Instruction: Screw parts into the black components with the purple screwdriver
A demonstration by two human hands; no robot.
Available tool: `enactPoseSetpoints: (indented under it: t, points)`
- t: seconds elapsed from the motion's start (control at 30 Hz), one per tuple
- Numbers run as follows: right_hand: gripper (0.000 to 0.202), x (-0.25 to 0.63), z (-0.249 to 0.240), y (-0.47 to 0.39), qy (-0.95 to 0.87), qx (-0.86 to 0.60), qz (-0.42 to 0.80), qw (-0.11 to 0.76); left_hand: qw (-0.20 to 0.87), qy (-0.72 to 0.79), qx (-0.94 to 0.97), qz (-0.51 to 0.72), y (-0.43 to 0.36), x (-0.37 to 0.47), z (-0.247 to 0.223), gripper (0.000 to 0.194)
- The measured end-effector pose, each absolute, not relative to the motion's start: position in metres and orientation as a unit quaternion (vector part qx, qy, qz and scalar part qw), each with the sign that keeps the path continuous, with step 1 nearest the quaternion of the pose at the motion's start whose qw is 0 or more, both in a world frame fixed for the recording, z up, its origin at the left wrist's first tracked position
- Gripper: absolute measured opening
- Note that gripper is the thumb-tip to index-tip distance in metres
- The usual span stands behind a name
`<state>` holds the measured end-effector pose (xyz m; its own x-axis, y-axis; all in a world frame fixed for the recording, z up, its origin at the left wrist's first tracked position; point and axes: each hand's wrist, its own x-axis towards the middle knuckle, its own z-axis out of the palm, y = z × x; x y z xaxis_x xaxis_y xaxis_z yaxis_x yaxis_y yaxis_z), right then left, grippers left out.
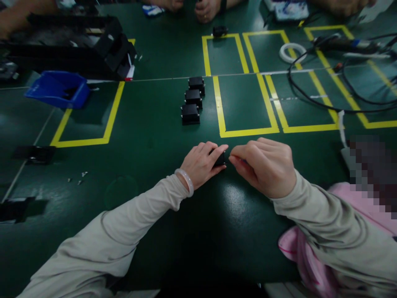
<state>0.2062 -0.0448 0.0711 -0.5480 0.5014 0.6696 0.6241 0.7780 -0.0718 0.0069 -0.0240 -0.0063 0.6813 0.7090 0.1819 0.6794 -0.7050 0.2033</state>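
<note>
My left hand is wrapped over a small black block on the green table, with the block's right end showing between thumb and fingers. Just right of that end is my right hand, its thumb and index finger pinched together; whatever may be between the fingertips is too small to make out. Beyond my left hand, three similar black blocks stand in a slanted row. Several small screws lie on the table at the left.
A blue bin and a long black housing sit at the left. Yellow tape outlines, a white tape roll and a looping black cable are at the right. Another person's hands rest at the far edge. Pink cloth lies near my right sleeve.
</note>
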Motion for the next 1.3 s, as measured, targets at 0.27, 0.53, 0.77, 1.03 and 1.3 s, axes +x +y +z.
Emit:
enactPoseSetpoints:
  t: [0.27,0.53,0.77,1.03,1.3]
  points:
    - [0.020,0.2049,0.0711,-0.0453,-0.878,-0.316,-0.092,0.348,0.066,0.382,0.914,0.121,-0.0235,0.0070,-0.0067,0.052]
    - [0.012,0.2048,0.0689,-0.0450,-0.873,-0.327,-0.088,0.352,0.047,0.377,0.916,0.127,-0.0234,0.0065,-0.0092,0.052]
    - [0.018,0.2050,0.0703,-0.0448,-0.878,-0.313,-0.086,0.351,0.067,0.378,0.914,0.128,-0.0232,0.0066,-0.0071,0.052]
    - [0.019,0.2062,0.0701,-0.0444,-0.881,-0.312,-0.084,0.345,0.063,0.379,0.914,0.131,-0.0233,0.0070,-0.0073,0.050]
    - [0.012,0.2044,0.0654,-0.0431,-0.864,-0.325,-0.084,0.377,0.034,0.374,0.918,0.131,-0.0234,0.0062,-0.0093,0.051]
